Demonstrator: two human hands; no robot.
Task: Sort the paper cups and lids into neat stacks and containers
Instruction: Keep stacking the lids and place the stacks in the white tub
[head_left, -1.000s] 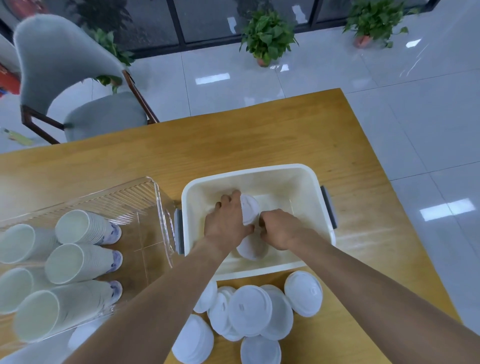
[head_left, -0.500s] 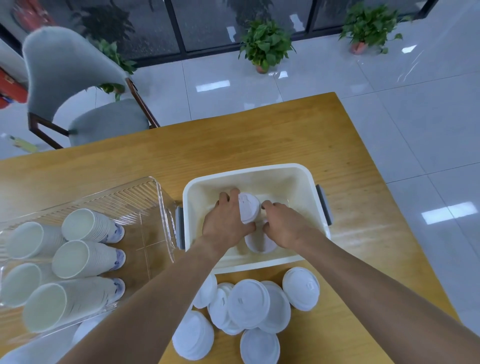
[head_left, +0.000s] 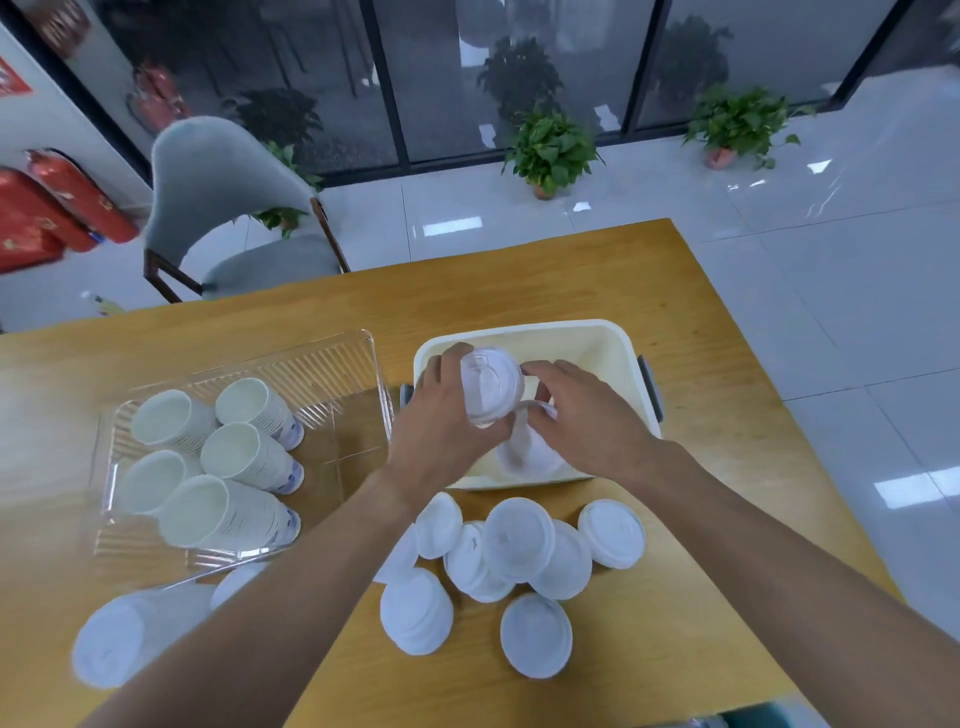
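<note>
My left hand (head_left: 441, 436) grips a stack of white lids (head_left: 488, 387) above the cream bin (head_left: 618, 343). My right hand (head_left: 587, 421) reaches in beside it, its fingertips touching the stack's right edge and a second lid pile (head_left: 530, 457) lying on the bin floor. Several loose white lids (head_left: 519, 540) lie spread on the wooden table just in front of the bin. Stacks of white paper cups (head_left: 244, 457) lie on their sides in the clear plastic tray (head_left: 332, 358) at the left.
More lids (head_left: 109, 644) lie at the table's near left corner, in front of the tray. A grey chair (head_left: 223, 208) stands beyond the far table edge. The table's right edge (head_left: 769, 415) drops to tiled floor with potted plants (head_left: 550, 150).
Both hands rose a little inside the bin, and my left hand turned the lid stack so that its top faces up. The camera tilted up, showing more of the room.
</note>
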